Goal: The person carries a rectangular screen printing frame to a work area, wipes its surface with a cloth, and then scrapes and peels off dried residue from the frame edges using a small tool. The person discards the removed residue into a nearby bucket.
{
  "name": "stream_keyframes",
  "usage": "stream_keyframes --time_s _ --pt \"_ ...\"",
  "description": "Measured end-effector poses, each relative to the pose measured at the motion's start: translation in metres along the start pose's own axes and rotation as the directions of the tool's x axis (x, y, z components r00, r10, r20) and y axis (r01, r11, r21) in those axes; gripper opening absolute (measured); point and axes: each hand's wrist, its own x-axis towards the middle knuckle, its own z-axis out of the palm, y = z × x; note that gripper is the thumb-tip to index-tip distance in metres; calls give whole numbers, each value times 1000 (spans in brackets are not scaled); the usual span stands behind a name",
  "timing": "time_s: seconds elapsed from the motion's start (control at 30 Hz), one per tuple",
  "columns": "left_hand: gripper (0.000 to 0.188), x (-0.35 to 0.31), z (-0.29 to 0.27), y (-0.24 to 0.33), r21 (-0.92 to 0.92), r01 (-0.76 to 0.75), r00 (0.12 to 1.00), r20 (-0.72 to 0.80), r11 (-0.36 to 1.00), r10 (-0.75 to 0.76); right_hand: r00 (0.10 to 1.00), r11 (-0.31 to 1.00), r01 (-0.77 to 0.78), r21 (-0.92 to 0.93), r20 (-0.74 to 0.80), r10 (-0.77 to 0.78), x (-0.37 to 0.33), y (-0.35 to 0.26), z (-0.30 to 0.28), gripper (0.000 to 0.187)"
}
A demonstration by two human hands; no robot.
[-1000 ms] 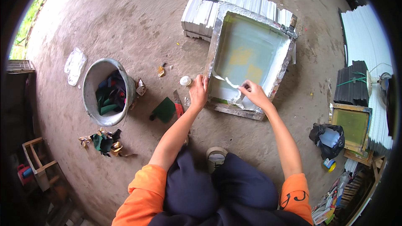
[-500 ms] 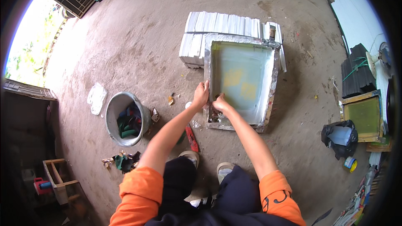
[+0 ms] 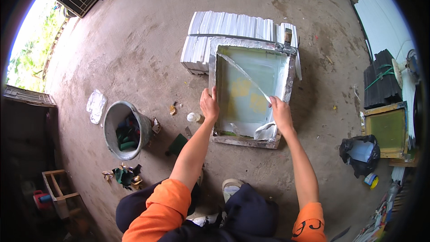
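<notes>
Person: crouches on the concrete floor (image 3: 134,40), in orange sleeves and dark trousers, both arms stretched forward to a framed screen (image 3: 251,94).
Framed screen: lies flat on the floor in front of the person. Its border is wrapped in silver foil tape, and its mesh is pale green with some yellow patches. Its far edge rests on a stack of white slats (image 3: 233,29).
Left hand (image 3: 209,105): is laid on the left border of the frame, fingers spread and pointing away from the person, thumb at the inner side. It presses flat on the frame and is not closed around anything.
Right hand (image 3: 281,112): is over the right border of the frame, fingers pinched on a thin clear strip (image 3: 244,74). The strip goes tight from the fingers across the mesh up to the far left corner.
Crumpled film (image 3: 265,132): a shiny bundle just below the right hand, at the near right corner of the frame. Whether it joins the strip, I cannot tell.
Metal bucket (image 3: 123,130): stands to the left, well apart from the frame, with green things inside.
Small white lid (image 3: 193,117): on the floor near the left wrist.
Second frame (image 3: 387,130): a wooden one with green mesh, far at the right, beside a black bag (image 3: 358,154).
</notes>
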Motion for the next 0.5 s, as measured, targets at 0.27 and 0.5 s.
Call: stream_keyframes --time_s 0.27,0.5 --pt "38 14 -5 3 -97 -10 987 161 995 26 998 997 -3 -72 -60 -1 14 -7 -7 42" --pt "36 72 1 39 -314 -177 983 -12 933 183 978 915 203 -348 115 -173 81 -96 57 50"
